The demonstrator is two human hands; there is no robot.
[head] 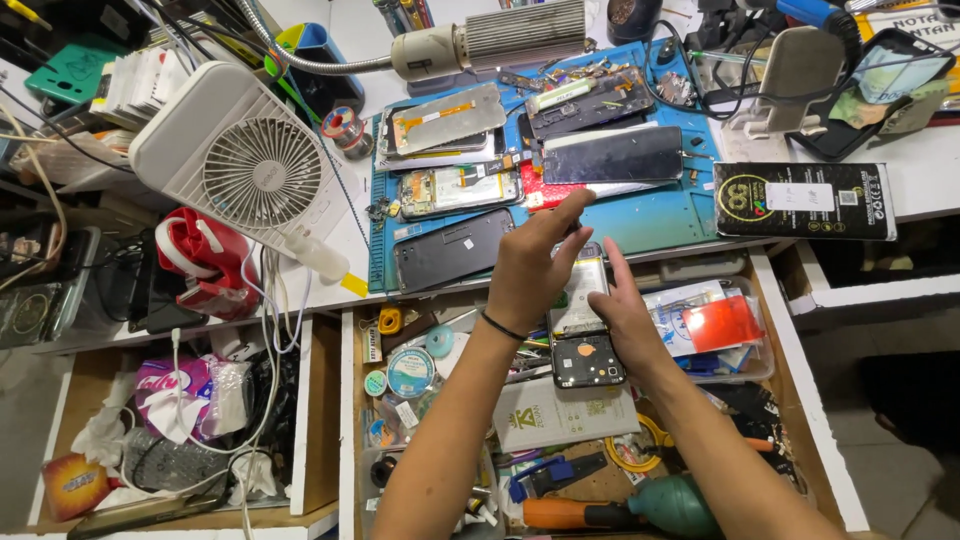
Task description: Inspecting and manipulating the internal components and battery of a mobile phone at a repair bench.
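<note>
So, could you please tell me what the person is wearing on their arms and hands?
Both forearms are bare, with no sleeves in view. The left hand has a thin dark band around its wrist, like a cord or hair tie. The right hand shows no band, watch or glove. No rings are visible on either hand.

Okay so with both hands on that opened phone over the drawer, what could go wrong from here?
1. The opened phone is held above the cluttered open drawer, not over the blue mat; if it slips from the left hand or right hand, it or loose parts may vanish into the clutter.
2. Its exposed insides could be strained by pressing fingers.
3. The forearms could nudge the dark back cover overhanging the desk edge.
</note>
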